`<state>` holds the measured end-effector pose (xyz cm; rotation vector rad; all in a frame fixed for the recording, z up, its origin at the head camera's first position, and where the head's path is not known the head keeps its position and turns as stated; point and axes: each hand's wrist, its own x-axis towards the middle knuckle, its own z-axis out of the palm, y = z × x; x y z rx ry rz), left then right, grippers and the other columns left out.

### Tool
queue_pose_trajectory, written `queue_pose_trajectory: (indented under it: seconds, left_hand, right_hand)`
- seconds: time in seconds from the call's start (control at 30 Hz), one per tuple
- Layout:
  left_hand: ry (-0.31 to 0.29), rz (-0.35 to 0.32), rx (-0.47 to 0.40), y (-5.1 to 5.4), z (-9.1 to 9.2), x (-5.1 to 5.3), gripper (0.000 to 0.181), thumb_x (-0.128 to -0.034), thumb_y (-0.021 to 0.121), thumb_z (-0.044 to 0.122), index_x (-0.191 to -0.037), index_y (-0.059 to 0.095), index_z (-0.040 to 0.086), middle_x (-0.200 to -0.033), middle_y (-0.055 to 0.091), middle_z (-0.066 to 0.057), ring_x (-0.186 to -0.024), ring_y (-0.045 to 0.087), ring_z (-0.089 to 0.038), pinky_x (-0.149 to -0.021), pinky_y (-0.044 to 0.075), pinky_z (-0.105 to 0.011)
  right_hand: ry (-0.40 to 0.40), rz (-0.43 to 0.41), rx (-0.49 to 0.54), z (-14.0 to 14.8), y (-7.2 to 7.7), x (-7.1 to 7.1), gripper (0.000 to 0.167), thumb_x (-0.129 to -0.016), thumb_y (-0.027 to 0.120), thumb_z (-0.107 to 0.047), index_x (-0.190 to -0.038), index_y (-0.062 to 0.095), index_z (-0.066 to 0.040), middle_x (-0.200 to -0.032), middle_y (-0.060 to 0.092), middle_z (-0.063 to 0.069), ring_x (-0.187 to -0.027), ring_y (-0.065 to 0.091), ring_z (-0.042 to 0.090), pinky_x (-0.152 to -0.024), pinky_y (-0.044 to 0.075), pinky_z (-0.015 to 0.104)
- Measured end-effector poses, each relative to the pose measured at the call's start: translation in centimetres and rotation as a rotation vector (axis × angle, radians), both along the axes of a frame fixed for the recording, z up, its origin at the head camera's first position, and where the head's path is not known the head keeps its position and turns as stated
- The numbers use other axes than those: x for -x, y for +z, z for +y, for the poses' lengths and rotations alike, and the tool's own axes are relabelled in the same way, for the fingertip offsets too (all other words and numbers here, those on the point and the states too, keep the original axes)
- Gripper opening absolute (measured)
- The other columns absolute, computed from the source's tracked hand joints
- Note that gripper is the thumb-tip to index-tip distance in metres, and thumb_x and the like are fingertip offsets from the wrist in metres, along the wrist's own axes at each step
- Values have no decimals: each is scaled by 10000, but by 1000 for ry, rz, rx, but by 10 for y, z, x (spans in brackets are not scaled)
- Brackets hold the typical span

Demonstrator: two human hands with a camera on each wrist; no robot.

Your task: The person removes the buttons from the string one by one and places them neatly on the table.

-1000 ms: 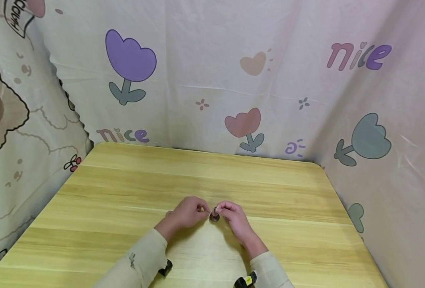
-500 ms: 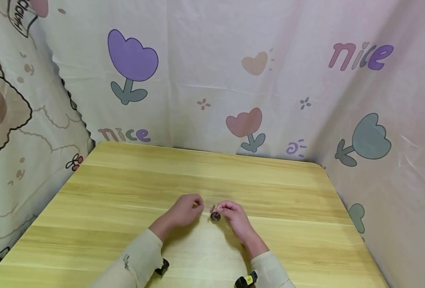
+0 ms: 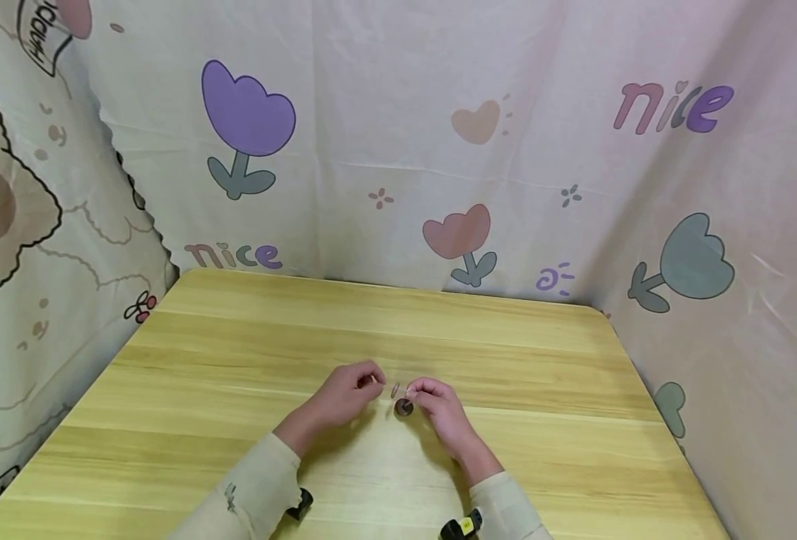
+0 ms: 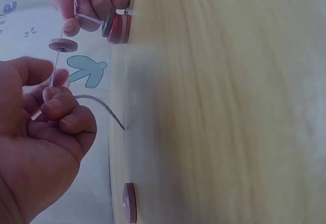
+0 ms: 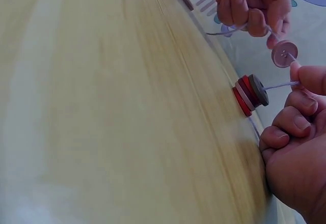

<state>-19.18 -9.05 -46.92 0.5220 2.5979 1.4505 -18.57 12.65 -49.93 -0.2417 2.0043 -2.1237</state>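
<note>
My left hand (image 3: 351, 394) pinches a thin pale string (image 4: 102, 104) between thumb and finger, and a tail of it droops towards the table. Facing it, my right hand (image 3: 438, 409) pinches the same string. Between the hands a pinkish button (image 5: 279, 56) sits on the string, apart from the fingers of the left hand and close to the right fingertips. Just below hangs a stack of threaded buttons (image 5: 247, 94), red, pink and dark grey, pressed flat against one another. In the head view these look like a small dark disc.
A loose pinkish button (image 4: 130, 203) lies on the wooden table (image 3: 236, 337), on the left hand's side; the left hand or forearm hides it in the head view. A printed curtain (image 3: 371, 112) hangs behind the table and along its sides.
My left hand has drawn away to the left from the stack. The single button has come apart from the stack and shifted slightly left along the string. My right hand has hardly moved.
</note>
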Motion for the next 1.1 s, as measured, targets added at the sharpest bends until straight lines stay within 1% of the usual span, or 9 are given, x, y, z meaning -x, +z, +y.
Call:
queue_pose_trajectory:
  seconds: [0.13,0.33,0.6,0.7,0.8,0.87,1.0,1.03,1.1]
  left_hand:
    - [-28,44,13,0,0,0,107,-994,632,163,-968,722,112,-704,532,39,-644,483,-121,-623,431,-314]
    - [-34,90,32,2,5,-1,122,-989,599,84,-908,690,83,-792,585,78,-748,529,-133,-684,455,-324]
    - [-24,34,39,3,9,-2,148,-1015,531,107,-909,634,95,-732,517,27,-674,485,-141,-637,409,-330]
    - [-7,3,32,4,8,-3,130,-1000,550,131,-916,649,123,-692,505,19,-608,466,-137,-587,409,-326]
    - [0,-28,19,5,8,-4,92,-985,601,219,-977,671,160,-637,461,27,-534,414,-122,-525,382,-307]
    - [-3,-44,9,5,8,-4,167,-958,661,295,-1057,684,162,-602,405,36,-502,360,-114,-495,346,-291]
    - [-22,-57,3,4,8,-4,431,-872,775,374,-1223,677,143,-577,300,61,-482,271,-110,-473,276,-272]
    - [-30,-51,5,3,8,-3,457,-861,788,368,-1239,676,136,-578,283,62,-485,261,-109,-473,267,-270]
    - [-39,-32,16,2,8,-3,435,-854,800,343,-1223,692,140,-577,273,69,-488,257,-104,-476,260,-265]
  right_hand:
    - [3,3,1,0,0,0,187,-910,619,-24,-962,612,156,-846,573,71,-823,486,197,-767,400,296]
    - [15,9,7,0,-1,0,189,-913,616,-25,-962,608,157,-871,583,84,-848,506,187,-791,415,301]
    - [20,18,3,0,-1,-1,164,-928,580,5,-972,611,160,-888,597,79,-871,523,187,-814,425,309]
    - [22,27,2,-1,-1,-1,164,-931,578,10,-972,612,165,-891,601,86,-873,526,188,-818,424,311]
    - [28,38,2,0,-1,-1,164,-933,585,5,-964,618,163,-893,610,108,-877,531,195,-823,422,315]
    - [36,41,4,0,-1,0,169,-935,587,-1,-963,621,163,-897,617,121,-882,539,202,-830,424,320]
    - [59,42,16,1,-2,0,192,-945,584,-27,-967,618,160,-896,624,115,-881,555,211,-834,427,336]
    - [63,41,16,1,-2,0,198,-949,581,-34,-970,617,160,-895,624,112,-882,558,215,-834,428,340]
    - [68,42,18,1,-2,0,205,-953,578,-41,-973,615,159,-893,625,107,-883,561,218,-835,428,345]
